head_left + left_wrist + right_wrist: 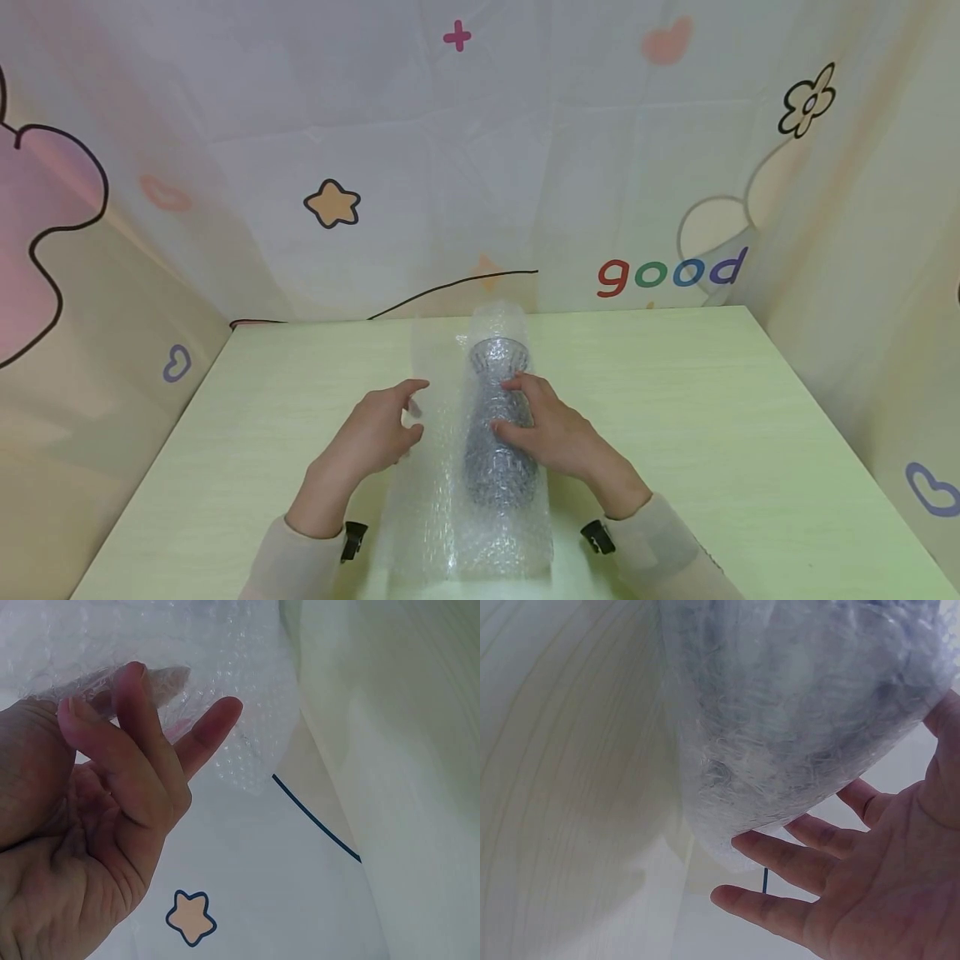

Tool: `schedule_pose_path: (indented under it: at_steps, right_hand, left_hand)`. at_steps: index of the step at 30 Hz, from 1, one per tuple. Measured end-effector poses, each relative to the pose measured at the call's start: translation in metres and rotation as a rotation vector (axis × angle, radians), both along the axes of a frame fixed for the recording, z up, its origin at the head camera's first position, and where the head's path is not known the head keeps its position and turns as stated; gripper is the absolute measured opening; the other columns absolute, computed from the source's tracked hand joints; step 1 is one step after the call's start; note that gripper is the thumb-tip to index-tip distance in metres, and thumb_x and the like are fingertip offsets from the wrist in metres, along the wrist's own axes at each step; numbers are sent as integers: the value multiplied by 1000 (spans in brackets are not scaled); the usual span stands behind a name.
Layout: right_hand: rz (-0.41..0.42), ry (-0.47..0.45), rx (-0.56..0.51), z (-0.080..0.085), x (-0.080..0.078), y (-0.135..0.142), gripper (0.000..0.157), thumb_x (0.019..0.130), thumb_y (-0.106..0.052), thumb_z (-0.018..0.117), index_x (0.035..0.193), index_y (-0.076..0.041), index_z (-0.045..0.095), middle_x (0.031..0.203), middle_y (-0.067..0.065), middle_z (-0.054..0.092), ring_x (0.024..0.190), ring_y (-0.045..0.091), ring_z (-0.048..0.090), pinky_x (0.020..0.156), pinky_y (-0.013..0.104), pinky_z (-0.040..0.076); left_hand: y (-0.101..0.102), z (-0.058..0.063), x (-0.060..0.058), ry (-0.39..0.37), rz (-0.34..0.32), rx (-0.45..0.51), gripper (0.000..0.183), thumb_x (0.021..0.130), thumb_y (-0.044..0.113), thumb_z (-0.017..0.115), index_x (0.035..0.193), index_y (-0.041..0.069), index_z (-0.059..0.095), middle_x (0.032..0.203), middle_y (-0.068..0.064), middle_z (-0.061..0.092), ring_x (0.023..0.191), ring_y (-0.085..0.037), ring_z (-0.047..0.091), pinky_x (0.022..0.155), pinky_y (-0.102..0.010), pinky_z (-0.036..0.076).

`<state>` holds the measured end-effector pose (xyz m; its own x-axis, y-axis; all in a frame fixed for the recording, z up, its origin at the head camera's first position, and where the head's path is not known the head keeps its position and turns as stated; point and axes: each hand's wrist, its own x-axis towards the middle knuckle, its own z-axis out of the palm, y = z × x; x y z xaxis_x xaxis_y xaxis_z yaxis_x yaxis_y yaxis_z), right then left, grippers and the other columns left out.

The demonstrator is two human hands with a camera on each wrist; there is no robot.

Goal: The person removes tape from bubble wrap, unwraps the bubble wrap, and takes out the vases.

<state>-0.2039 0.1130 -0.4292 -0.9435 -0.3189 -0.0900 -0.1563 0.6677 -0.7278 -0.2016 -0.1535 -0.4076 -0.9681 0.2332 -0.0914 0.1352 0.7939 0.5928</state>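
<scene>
A dark, vase-shaped object (498,450) with a flared rim lies on the table, wrapped in clear bubble wrap (431,517). A flat part of the wrap spreads to its left. My right hand (558,429) rests against the right side of the bundle, thumb and index fingertip on top. In the right wrist view, its other fingers are nearly straight beside the wrapped side. My left hand (378,429) is at the wrap's left edge, thumb and index finger apart. In the left wrist view its fingers bend loosely, and part of one shows blurred through the wrap.
The pale green table (712,433) extends on both sides of the bundle. A printed curtain (487,167) encloses the back and sides. Black clips (597,537) sit by both wrists. The wrap's far end reaches the table's back edge.
</scene>
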Motion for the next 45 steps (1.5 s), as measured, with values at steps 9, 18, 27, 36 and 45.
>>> schedule_pose_path:
  at_steps: [9, 18, 27, 36, 45]
  right_hand:
    - [1, 1, -3, 0, 0, 1, 60, 98, -48, 65, 150, -26, 44, 168, 5, 30, 142, 41, 50, 108, 63, 45]
    - [-1, -4, -3, -1, 1, 1, 60, 98, -49, 65, 149, -27, 44, 168, 4, 30, 141, 41, 51, 107, 62, 46]
    - [4, -3, 0, -1, 0, 0, 61, 98, -49, 65, 150, -26, 43, 168, 4, 31, 141, 40, 50, 107, 62, 47]
    - [3, -4, 0, -1, 0, 0, 61, 98, -48, 65, 150, -26, 43, 168, 4, 31, 140, 41, 51, 105, 62, 48]
    - [3, -1, 9, -1, -1, 0, 61, 98, -49, 65, 150, -27, 43, 168, 4, 31, 139, 41, 52, 106, 63, 46]
  left_hand:
    - [-2, 0, 0, 12, -3, -25, 62, 93, 7, 71, 151, 10, 51, 119, -14, 68, 57, -8, 66, 65, -29, 52]
    - [-5, -3, -2, 15, -2, -42, 63, 93, 8, 72, 152, 10, 50, 114, -13, 69, 54, -8, 63, 65, -29, 51]
    - [-8, -5, -3, 30, -29, -11, 80, 91, 4, 71, 161, 18, 36, 91, -1, 67, 52, -11, 62, 62, -30, 49]
    - [-11, -6, -3, 22, -65, 6, 89, 92, 0, 66, 164, 36, 28, 86, -1, 68, 53, -13, 61, 61, -30, 50]
    - [-13, -5, -3, 30, -82, -6, 92, 94, 2, 66, 165, 40, 21, 90, -4, 73, 54, -13, 61, 63, -31, 49]
